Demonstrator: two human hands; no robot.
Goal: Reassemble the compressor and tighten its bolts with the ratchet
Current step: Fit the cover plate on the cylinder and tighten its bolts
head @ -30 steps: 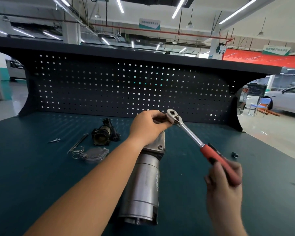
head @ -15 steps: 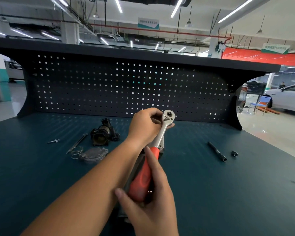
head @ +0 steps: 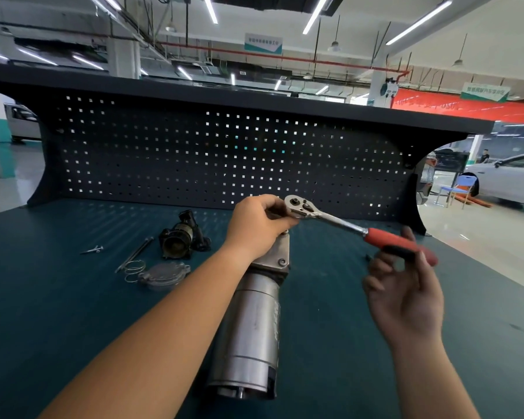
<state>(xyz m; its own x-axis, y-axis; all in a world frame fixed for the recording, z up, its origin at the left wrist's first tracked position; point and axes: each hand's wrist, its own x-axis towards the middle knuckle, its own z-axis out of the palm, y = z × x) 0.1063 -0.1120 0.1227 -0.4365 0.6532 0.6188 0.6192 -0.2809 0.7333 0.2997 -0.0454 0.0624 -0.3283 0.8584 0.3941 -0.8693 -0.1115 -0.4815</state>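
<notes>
The silver cylindrical compressor (head: 248, 328) lies lengthwise on the green bench, its bracketed far end under my left hand (head: 254, 228). That hand grips the ratchet's chrome head and whatever sits beneath it, which I cannot see. The ratchet (head: 330, 217) points out to the right, its red and black handle crossing the fingers of my right hand (head: 406, 294). Those fingers curl loosely round the handle and are blurred by motion.
Left of the compressor lie a black housing part (head: 182, 237), a round grey cover (head: 164, 275), a wire spring (head: 133, 269), a long bolt (head: 136, 252) and a small screw (head: 93, 250). A dark pegboard (head: 194, 155) closes the bench's far side.
The ratchet handle has swung from pointing toward me out to the right, and my right hand has gone with it. My left hand has stayed on the ratchet head.
</notes>
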